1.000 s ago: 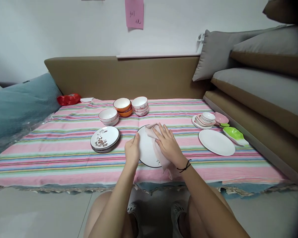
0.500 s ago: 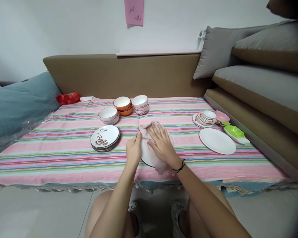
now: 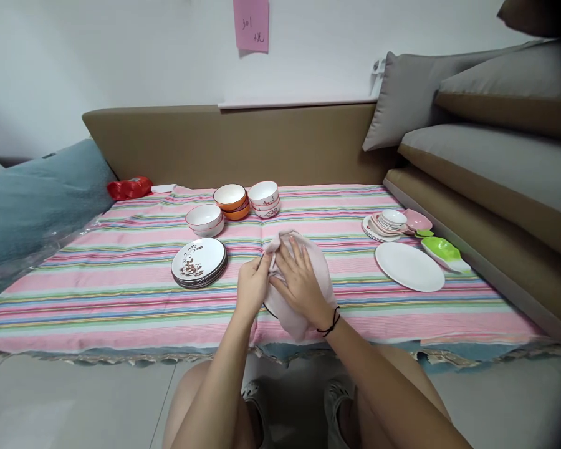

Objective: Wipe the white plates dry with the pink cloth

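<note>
A plate (image 3: 272, 304) with a dark rim is mostly hidden under a pale pink cloth (image 3: 321, 269); only its lower left edge shows. My left hand (image 3: 253, 284) is closed on the plate's left edge, its thumb on top by a fold of the cloth. On the cloth, over the plate, my right hand (image 3: 302, 284) lies flat with the fingers stretched out and a little apart. To the left stands a stack of flower-patterned plates (image 3: 199, 260) with dark rims, apart from my hands.
Behind are white bowls (image 3: 204, 217), orange bowls (image 3: 230, 197) and patterned bowls (image 3: 264, 194). On the right lie a white oval plate (image 3: 410, 267), a green leaf-shaped dish (image 3: 444, 248) and stacked small dishes (image 3: 389, 223). Cushions (image 3: 490, 162) rise beyond the striped cloth (image 3: 131, 274).
My right hand has shifted slightly left and down on the plate. The cloth now spreads over more of the plate, to its right side. My left hand keeps its grip.
</note>
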`<state>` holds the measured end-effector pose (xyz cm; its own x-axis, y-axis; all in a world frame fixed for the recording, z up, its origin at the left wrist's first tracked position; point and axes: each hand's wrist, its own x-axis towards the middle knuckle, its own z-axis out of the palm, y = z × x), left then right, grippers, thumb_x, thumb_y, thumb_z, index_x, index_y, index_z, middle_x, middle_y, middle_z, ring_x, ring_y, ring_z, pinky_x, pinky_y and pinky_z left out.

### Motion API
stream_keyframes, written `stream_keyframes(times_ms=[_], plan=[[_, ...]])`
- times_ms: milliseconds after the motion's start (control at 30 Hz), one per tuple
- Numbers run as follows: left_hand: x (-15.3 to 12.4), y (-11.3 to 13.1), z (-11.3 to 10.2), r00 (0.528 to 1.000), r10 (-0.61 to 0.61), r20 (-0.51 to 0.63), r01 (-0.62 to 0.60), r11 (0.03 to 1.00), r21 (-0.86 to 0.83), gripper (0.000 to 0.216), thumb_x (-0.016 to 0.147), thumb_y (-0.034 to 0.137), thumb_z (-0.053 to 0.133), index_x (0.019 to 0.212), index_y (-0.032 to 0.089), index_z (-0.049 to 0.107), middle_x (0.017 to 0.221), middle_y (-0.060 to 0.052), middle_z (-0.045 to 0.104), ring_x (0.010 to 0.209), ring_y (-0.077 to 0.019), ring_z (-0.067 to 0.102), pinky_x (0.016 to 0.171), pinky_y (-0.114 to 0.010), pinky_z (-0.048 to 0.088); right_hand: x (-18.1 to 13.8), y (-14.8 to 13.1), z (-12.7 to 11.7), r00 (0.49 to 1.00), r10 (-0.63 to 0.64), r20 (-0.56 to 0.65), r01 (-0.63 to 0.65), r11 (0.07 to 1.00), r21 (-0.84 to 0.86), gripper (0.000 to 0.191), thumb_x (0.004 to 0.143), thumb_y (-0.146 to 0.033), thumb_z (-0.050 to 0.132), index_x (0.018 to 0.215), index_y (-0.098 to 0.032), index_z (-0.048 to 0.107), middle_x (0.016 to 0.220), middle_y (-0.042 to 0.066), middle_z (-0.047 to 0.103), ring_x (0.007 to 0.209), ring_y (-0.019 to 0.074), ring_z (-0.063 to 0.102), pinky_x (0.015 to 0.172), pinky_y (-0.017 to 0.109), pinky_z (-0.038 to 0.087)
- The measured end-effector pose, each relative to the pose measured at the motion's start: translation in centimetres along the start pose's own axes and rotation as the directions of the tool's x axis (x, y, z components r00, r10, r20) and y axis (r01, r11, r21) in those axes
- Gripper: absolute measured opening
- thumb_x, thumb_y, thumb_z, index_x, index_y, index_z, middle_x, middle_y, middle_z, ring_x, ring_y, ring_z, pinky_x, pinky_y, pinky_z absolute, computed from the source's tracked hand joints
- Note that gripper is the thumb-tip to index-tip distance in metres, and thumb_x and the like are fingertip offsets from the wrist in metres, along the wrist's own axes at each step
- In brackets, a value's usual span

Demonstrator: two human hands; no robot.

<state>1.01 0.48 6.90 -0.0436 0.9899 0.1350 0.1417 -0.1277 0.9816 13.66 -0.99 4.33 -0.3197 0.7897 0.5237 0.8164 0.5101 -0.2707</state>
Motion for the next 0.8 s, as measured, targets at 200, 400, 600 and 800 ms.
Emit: stream_keyframes(times_ms=[200, 400, 600, 800], plan=[[-0.5, -0.3, 0.5, 0.999, -0.042, -0.033, 0.04, 0.998, -0.058, 0.047, 0.076, 0.054, 0.055, 0.049, 0.019, 0.039, 0.052, 0.003, 0.032, 0.053, -0.0109, 0.028, 0.051, -0.025, 0.021, 0.1, 0.7, -0.2, 0.975, 0.19, -0.119, -0.19, 0.982, 0.009, 0.057, 0.095, -0.042, 0.031, 0.148, -0.022, 0.022, 0.156, 0.004, 0.013, 0.144, 0.027, -0.001, 0.113, 0.056, 0.01], [0.2, -0.7, -0.2, 0.979, -0.032, -0.202, 0.028, 0.999, -0.023, 0.048, 0.079, 0.055, 0.051, 0.05, 0.019, 0.036, 0.051, 0.004, 0.031, 0.053, -0.0107, 0.028, 0.051, -0.025, 0.022, -1.1, -1.0, 1.0, 0.998, 0.059, 0.022, -0.06, 0.997, 0.044, 0.049, 0.095, -0.042, 0.034, 0.132, -0.014, 0.048, 0.152, 0.01, 0.025, 0.144, 0.0284, 0.002, 0.114, 0.055, 0.013], [0.1, -0.6, 0.1, 0.987, 0.012, -0.157, -0.012, 1.0, 0.007, 0.049, 0.081, 0.056, 0.049, 0.051, 0.019, 0.037, 0.051, 0.003, 0.033, 0.053, -0.0107, 0.029, 0.051, -0.025, 0.023, -0.7, -0.9, 0.7, 0.999, -0.015, 0.035, 0.014, 1.0, 0.021, 0.053, 0.094, -0.043, 0.036, 0.141, -0.018, 0.038, 0.152, 0.007, 0.027, 0.144, 0.0274, 0.001, 0.114, 0.053, 0.012], [-0.3, -0.2, 1.1, 0.991, -0.012, -0.135, 0.008, 1.0, -0.024, 0.047, 0.079, 0.055, 0.05, 0.052, 0.02, 0.032, 0.053, 0.004, 0.028, 0.054, -0.0105, 0.027, 0.051, -0.025, 0.022, 0.0, 0.8, 0.3, 0.992, 0.102, -0.079, -0.105, 0.994, -0.038, 0.054, 0.093, -0.049, 0.037, 0.134, -0.016, 0.047, 0.151, 0.01, 0.027, 0.143, 0.0283, 0.002, 0.114, 0.053, 0.01]])
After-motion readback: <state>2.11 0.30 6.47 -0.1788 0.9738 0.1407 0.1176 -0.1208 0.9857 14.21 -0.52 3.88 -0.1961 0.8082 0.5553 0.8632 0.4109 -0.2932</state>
